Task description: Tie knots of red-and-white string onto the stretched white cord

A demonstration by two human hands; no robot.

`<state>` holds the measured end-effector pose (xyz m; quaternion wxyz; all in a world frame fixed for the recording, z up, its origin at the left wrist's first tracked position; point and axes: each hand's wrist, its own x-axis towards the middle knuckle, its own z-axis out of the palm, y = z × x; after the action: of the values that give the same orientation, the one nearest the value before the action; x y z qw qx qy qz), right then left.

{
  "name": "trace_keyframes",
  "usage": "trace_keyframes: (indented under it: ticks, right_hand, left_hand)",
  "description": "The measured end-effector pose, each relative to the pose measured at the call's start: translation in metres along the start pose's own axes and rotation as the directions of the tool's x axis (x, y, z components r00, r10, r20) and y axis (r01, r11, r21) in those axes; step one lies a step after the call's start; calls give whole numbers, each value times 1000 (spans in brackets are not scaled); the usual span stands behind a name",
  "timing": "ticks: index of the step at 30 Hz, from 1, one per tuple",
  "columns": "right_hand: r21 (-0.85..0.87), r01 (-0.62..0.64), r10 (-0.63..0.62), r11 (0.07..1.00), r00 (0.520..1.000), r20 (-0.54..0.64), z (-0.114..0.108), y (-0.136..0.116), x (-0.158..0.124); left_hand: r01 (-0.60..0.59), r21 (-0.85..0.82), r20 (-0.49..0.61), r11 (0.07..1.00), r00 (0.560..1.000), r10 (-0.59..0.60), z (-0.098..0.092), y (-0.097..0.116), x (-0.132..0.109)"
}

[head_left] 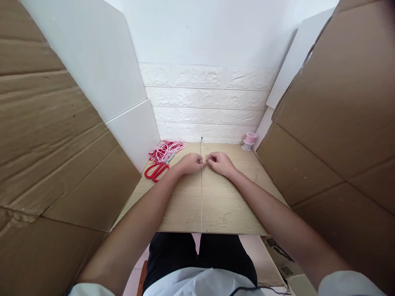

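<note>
A thin pale cord (pixel 201 197) runs straight down the middle of the table, from a small dark hook or nail (pixel 201 138) at the back to the front edge. My left hand (pixel 191 163) is closed in a pinch at the cord, just left of it. Close by on the right, my right hand (pixel 219 163) pinches a fine whitish thread (pixel 205 160) that spans the small gap between both hands. Above my hands the cord looks thicker, as if knotted or braided. My fingertips partly hide the thread.
Red-handled scissors (pixel 158 169) lie at the left, their blades touching a pile of red and pink-white braided cords (pixel 166 151). Stacked spools (pixel 249 140), one pink, one whitish, stand at the back right. Cardboard walls (pixel 61 144) flank the wooden table (pixel 237 205).
</note>
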<state>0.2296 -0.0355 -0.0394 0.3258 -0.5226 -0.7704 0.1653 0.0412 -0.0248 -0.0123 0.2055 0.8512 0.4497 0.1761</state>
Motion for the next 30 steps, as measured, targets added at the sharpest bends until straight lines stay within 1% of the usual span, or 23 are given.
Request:
trace_keyframes:
  ticks: [6, 11, 15, 19, 24, 30]
  right_hand:
    - [-4, -33, 33, 999, 999, -13, -1, -2, 0]
    - [-45, -74, 73, 996, 997, -31, -4, -5, 0]
    - [-117, -95, 93, 989, 995, -21, -7, -9, -1]
    - [-223, -103, 106, 969, 994, 1, -10, -12, -3]
    - [-341, -78, 94, 937, 995, 30, -13, -14, -2]
    - [-375, 4, 34, 927, 995, 95, -17, -12, -3]
  left_hand:
    - [6, 22, 1, 1000, 1000, -6, -1, 0, 0]
    - [10, 13, -6, 1000, 1000, -10, -1, -2, 0]
    - [20, -22, -11, 1000, 1000, -20, 0, -5, 1]
    - [25, -61, -8, 998, 1000, -26, 1, -8, 3]
    - [25, -96, 7, 995, 1000, -24, -1, -8, 3]
    - [37, -182, -14, 983, 999, -40, -3, -8, 3]
